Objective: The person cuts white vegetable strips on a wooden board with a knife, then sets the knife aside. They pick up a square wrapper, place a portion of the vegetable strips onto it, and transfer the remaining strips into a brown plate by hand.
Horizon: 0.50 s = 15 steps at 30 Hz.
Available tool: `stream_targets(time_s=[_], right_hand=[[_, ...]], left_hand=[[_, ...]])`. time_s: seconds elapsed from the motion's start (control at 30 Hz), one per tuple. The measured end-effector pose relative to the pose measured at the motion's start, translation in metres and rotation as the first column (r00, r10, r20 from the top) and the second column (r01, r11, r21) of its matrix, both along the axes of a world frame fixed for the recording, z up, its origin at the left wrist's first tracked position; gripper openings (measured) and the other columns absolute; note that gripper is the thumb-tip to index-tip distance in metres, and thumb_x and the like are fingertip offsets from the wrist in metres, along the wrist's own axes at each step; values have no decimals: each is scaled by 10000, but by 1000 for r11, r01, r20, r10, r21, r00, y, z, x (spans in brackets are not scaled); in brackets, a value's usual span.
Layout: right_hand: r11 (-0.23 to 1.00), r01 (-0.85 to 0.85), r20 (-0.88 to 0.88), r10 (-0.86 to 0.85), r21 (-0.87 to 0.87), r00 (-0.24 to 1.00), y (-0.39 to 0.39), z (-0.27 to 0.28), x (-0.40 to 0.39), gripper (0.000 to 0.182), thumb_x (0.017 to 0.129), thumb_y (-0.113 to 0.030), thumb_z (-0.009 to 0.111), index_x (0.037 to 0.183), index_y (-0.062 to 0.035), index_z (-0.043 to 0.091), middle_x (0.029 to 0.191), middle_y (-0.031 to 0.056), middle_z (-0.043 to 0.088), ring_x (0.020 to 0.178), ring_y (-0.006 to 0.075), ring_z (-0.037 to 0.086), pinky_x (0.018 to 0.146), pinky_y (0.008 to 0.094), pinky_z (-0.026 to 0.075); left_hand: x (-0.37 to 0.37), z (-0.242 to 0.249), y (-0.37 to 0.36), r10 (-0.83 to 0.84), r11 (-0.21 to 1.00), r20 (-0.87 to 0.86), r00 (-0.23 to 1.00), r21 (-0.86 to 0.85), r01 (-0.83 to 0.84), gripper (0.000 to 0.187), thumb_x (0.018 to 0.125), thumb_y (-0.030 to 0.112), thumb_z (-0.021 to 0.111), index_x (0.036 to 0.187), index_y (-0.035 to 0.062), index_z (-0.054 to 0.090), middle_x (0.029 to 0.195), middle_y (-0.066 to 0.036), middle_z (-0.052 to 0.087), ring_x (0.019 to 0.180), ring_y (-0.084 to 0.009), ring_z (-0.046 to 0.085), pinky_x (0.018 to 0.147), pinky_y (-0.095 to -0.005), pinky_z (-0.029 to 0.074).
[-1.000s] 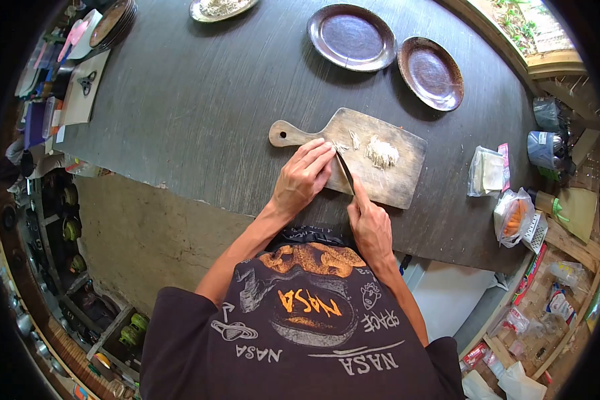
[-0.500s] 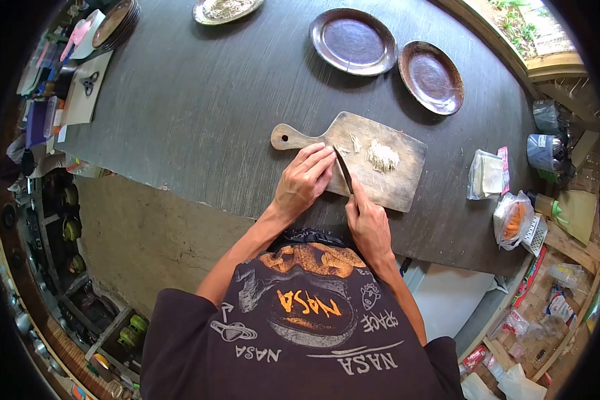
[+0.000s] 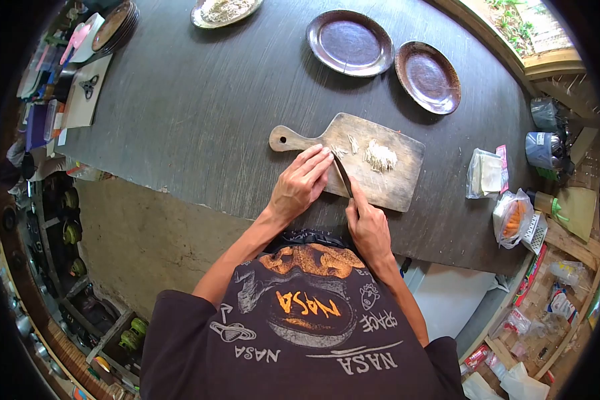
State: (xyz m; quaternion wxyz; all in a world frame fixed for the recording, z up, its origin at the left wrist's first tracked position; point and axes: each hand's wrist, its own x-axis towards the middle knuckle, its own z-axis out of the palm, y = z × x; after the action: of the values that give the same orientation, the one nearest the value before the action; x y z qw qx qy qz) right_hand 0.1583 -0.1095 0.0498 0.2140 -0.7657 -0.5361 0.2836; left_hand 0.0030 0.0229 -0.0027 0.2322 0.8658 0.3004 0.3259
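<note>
A wooden cutting board with a holed handle lies on the dark table. My right hand is closed round the handle of a dark-bladed knife, its index finger stretched along the top. The blade points away from me, its tip beside the fingertips of my left hand. Those fingers are pressed together at the board's near left edge; whatever they hold down is hidden beneath them. To the right of the blade sits a small heap of pale, thin shreds, with a few loose shreds next to it.
Two brown plates stand beyond the board. A dish of pale shreds is at the far edge. On the right lie a packet of square wrappers and a bag of carrots. Scissors and stacked plates are at left.
Both hands, the knife and the board stay almost in place. The view has shifted very slightly, and the knife blade has moved a little against the left fingertips.
</note>
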Motion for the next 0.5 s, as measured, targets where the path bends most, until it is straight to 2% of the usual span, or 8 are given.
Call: stream_targets(time_s=[0.07, 0.33, 0.5], right_hand=[[1000, -17, 4, 17, 26, 1000, 5, -1, -3, 633, 996, -116, 585, 1605, -142, 416, 771, 260, 684, 672, 431, 692, 664, 546, 543], [996, -28, 99, 37, -85, 994, -6, 8, 0, 643, 993, -109, 589, 1609, -163, 416, 773, 239, 693, 656, 409, 688, 644, 531, 550], [999, -31, 41, 31, -10, 999, -7, -1, 1, 637, 994, -107, 589, 1606, -149, 420, 774, 239, 691, 657, 410, 685, 646, 537, 542]], left_hand=[[-1, 0, -1, 3, 1000, -1, 1000, -22, -3, 355, 886, 7, 743, 1241, -12, 725, 1299, -135, 720, 1307, -297, 628, 1107, -398, 521], [-3, 3, 0, -2, 1000, -38, 999, -4, 2, 369, 904, 27, 729, 1269, -24, 705, 1317, -146, 705, 1322, -302, 612, 1118, -402, 511], [-4, -3, -2, -19, 1000, -29, 999, -9, 19, 374, 928, 45, 710, 1292, -39, 685, 1331, -157, 690, 1345, -308, 590, 1137, -402, 496]])
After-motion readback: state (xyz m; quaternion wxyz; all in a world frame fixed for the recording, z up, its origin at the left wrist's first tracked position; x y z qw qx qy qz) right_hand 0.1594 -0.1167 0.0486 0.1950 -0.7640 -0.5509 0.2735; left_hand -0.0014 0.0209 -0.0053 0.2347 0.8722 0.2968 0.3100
